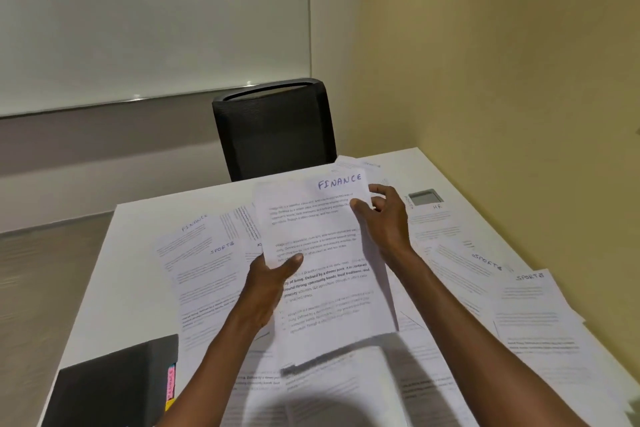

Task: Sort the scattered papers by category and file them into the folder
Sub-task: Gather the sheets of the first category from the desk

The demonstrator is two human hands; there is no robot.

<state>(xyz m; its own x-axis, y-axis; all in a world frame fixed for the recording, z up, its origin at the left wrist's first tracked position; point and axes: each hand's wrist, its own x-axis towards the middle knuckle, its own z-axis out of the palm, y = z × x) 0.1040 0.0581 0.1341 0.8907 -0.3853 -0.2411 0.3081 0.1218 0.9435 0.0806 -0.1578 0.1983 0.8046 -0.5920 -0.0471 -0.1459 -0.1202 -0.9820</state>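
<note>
folder [114,388] tabs, hands [266,284] holding "finance" sheet [322,253]

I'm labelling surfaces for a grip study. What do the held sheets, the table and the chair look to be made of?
Held sheets: thin matte white paper, bending in the hands. Table: smooth white top, probably laminate; faint sheen. Chair: black back, seemingly mesh fabric in a plastic frame.

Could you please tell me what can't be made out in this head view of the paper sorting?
- Printed body text on the held FINANCE sheets: too blurred to read.
- Folder: cut off by the bottom edge; its pink tab's writing is too small.
- Papers under the held stack: hidden by it and both arms.
- How many sheets the left hand and right hand hold: unclear.
</note>
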